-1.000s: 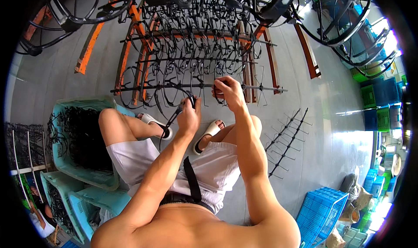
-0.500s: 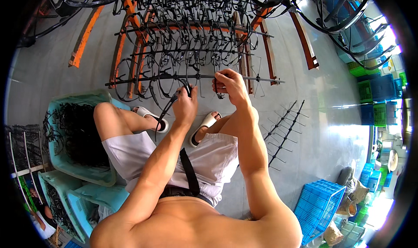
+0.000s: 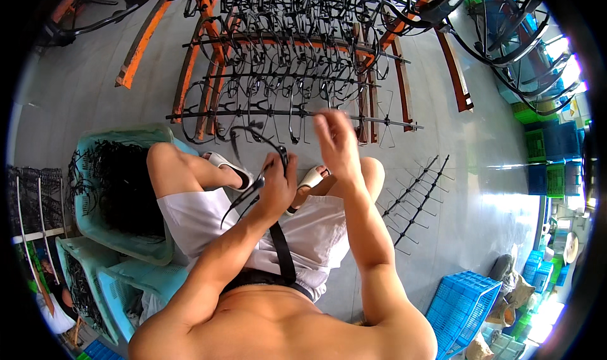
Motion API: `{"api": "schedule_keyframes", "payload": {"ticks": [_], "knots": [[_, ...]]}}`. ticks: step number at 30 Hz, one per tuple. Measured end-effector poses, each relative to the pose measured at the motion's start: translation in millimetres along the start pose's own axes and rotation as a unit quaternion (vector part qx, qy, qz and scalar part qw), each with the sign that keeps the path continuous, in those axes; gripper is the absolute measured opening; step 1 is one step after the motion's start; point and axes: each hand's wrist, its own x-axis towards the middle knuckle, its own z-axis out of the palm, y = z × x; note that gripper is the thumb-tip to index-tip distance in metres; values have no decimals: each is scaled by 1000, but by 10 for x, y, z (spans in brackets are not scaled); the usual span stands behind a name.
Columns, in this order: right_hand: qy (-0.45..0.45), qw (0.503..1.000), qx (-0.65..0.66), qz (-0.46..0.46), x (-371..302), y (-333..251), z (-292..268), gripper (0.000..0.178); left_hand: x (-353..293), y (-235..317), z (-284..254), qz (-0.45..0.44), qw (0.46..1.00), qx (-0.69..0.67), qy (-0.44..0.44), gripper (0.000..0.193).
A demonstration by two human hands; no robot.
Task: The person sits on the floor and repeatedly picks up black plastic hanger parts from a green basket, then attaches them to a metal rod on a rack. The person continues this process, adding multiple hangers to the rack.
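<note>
My left hand (image 3: 278, 186) is closed around a small bunch of thin, curved black plastic pieces (image 3: 237, 198), held above my lap. Their loops and ends stick out on both sides of the fist. My right hand (image 3: 337, 146) is raised beside the nearest hooked black rod (image 3: 373, 119), fingers stretched up and thumb apart. Its fingertips are blurred, and I see nothing in it. Similar black pieces (image 3: 294, 123) hang from this rod, mostly left of my right hand. Thin bare hooks show toward the rod's right end.
An orange rack (image 3: 186, 85) ahead carries several rods crowded with black pieces. Beside my left knee stands a teal crate (image 3: 155, 254) filled with black pieces. Two hooked rods (image 3: 422, 202) lie on the floor at right, near a blue crate (image 3: 458, 306). Dark curved parts overhang both upper corners.
My left hand has drawn back from the rod toward my lap with its bunch. My right hand has let go of a black piece, which hangs on the rod.
</note>
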Motion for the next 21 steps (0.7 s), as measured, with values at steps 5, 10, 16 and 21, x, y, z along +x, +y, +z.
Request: {"api": "schedule_keyframes", "payload": {"ticks": [5, 10, 16, 21], "knots": [[-288, 890, 324, 142, -480, -168, 57, 53, -101, 244, -278, 112, 983, -101, -106, 19], [-174, 698, 619, 316, -546, -309, -237, 45, -130, 242, -276, 272, 933, 34, -232, 18], [-119, 798, 536, 248, -791, -383, -1094, 27, -101, 306, -97, 216, 948, -71, -223, 37], [62, 853, 510, 89, -367, -203, -1579, 19, -18, 215, 535, 26, 996, -44, -75, 36]]}}
